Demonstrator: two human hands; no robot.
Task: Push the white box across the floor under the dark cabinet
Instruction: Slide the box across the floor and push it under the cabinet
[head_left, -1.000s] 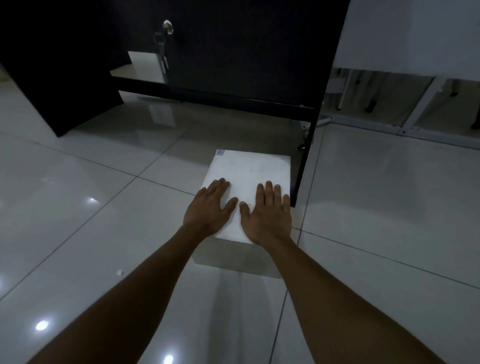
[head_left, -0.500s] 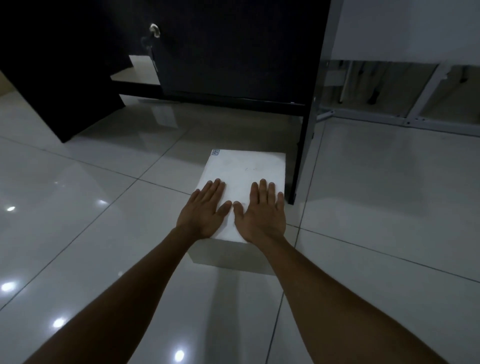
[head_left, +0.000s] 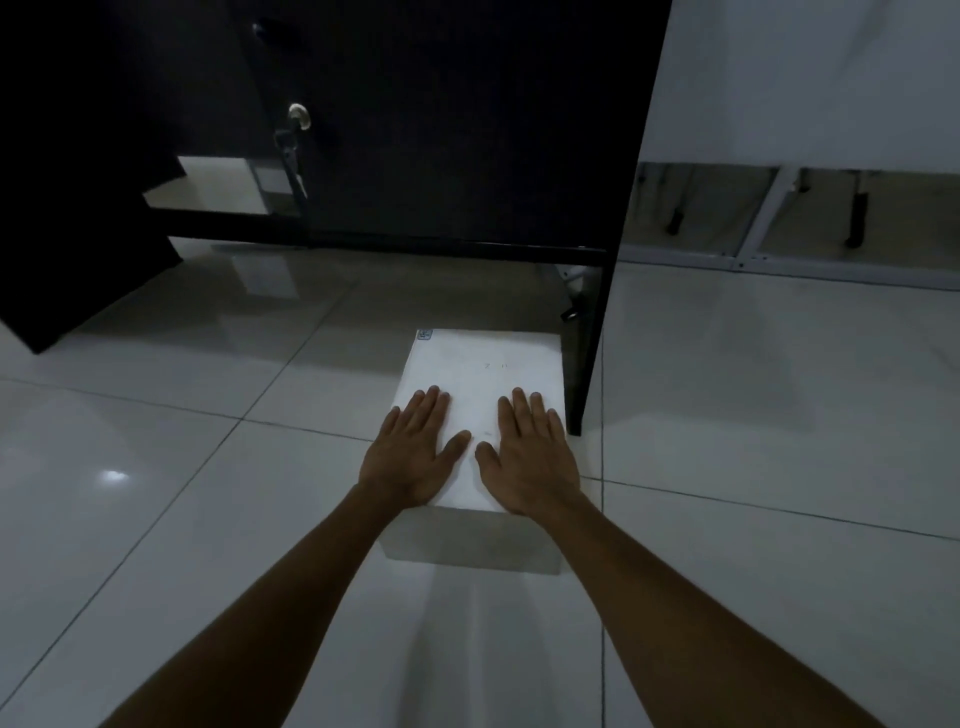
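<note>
A white rectangular box (head_left: 485, 366) lies on the glossy tiled floor, its far end under the front edge of the dark cabinet (head_left: 467, 130). My left hand (head_left: 413, 452) lies flat on the near left part of the box top, fingers spread. My right hand (head_left: 530, 457) lies flat beside it on the near right part. Neither hand grips anything. The box's right side runs close along the cabinet's dark right side panel (head_left: 597, 332), which stands on the floor.
A key hangs in a lock (head_left: 298, 117) on the cabinet front. A dark panel (head_left: 67, 234) stands at the left. Under the cabinet the tiled floor (head_left: 311, 322) continues back. A white metal frame (head_left: 769, 223) lines the wall at the right.
The box and both flat hands have slid a little forward toward the cabinet, and my hands are slightly further apart. The camera has tilted, so the cabinet looms larger.
</note>
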